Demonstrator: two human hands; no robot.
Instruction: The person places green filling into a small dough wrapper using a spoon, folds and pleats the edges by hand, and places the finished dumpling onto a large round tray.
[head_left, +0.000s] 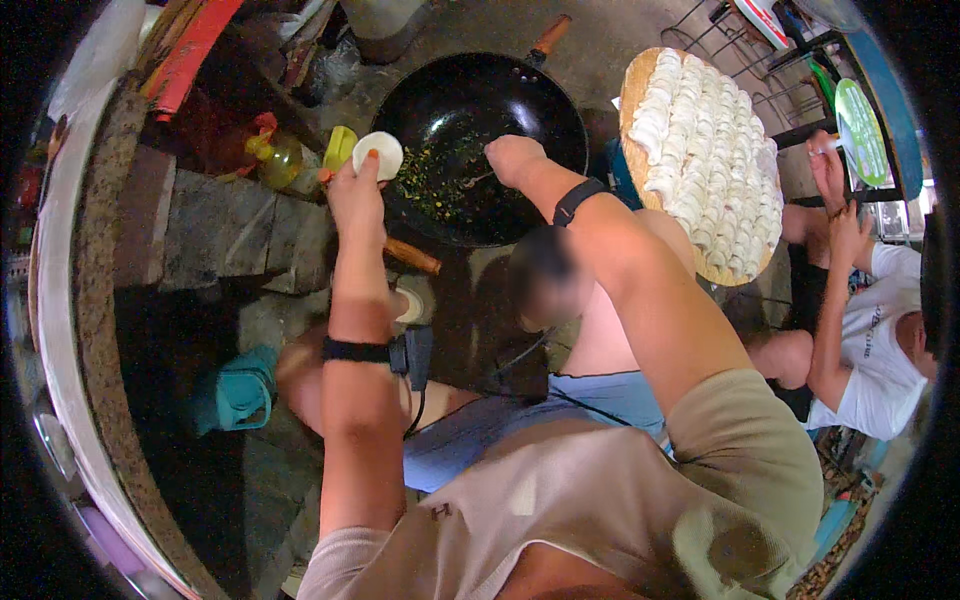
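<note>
My left hand (358, 191) pinches a round white dumpling wrapper (381, 154) between thumb and fingers. It is at the left rim of a large black wok (480, 97). Chopped green and yellow filling (435, 187) lies in the bottom of the wok, toward its left side. Over the wok my right hand (516, 159) is closed around a thin utensil (475, 181), probably a spoon. Its tip reaches toward the filling, and its handle is hidden in the fist. A round wooden board (636, 82) to the right carries many rows of folded dumplings (705, 165).
Wooden handles (553, 36) stick out from the wok's far and near sides. An oil bottle (281, 159) stands at left beside grey blocks (214, 221). A teal plastic jug (244, 390) is lower left. Another person (862, 330) sits at right, near a green hand fan (861, 133).
</note>
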